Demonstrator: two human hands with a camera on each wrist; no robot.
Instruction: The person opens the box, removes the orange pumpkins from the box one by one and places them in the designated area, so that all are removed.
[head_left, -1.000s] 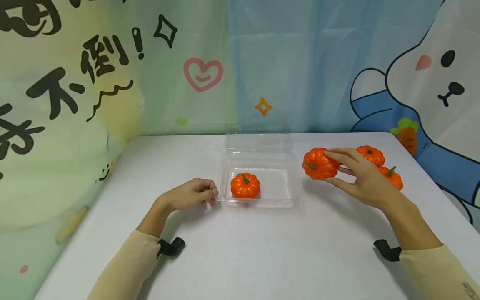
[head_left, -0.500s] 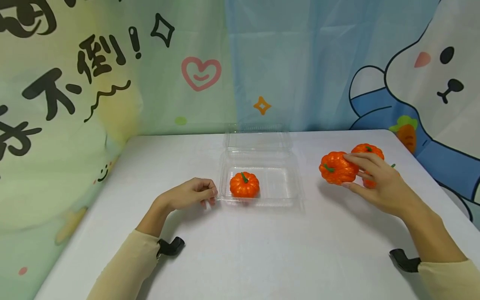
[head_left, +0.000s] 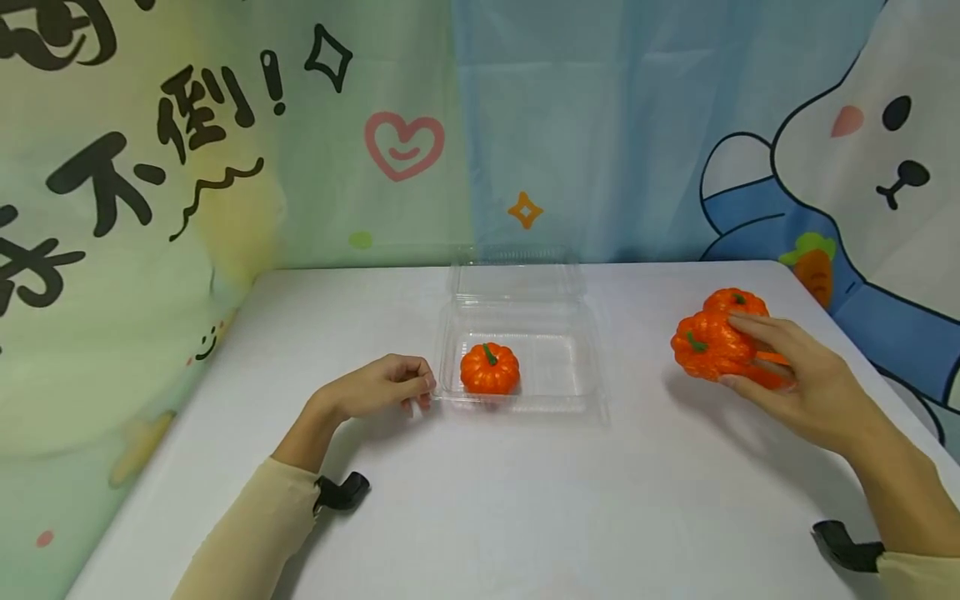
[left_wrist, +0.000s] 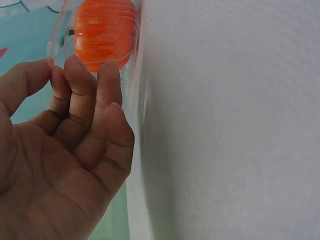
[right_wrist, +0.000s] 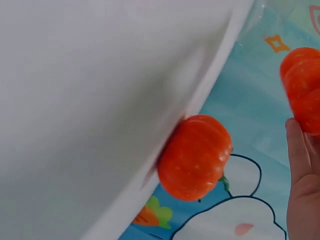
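Note:
My right hand (head_left: pixel 821 400) holds an orange toy pumpkin (head_left: pixel 705 346) with a green stem between thumb and fingers, raised off the white table on the right. Behind it sits another pumpkin (head_left: pixel 742 300), partly covered. One more pumpkin (head_left: pixel 774 377) is mostly hidden by the hand. The right wrist view shows a pumpkin (right_wrist: pixel 195 157) on the table beside the held one (right_wrist: pixel 304 92). A clear plastic box (head_left: pixel 558 367) stands mid-table with its lid open backward and a pumpkin (head_left: pixel 490 369) in its left side. At its front left corner my left hand (head_left: pixel 378 387) pinches the rim between thumb and index finger.
The white table (head_left: pixel 487 508) reaches back to a printed curtain (head_left: pixel 585 125). The box's raised lid (head_left: pixel 517 279) lies near the table's back edge. Each wrist wears a black camera mount (head_left: pixel 342 492).
My right hand has carried its pumpkin rightward and slightly toward me, away from the box, now overlapping the other pumpkins in view. The left hand, the box and its pumpkin have stayed put.

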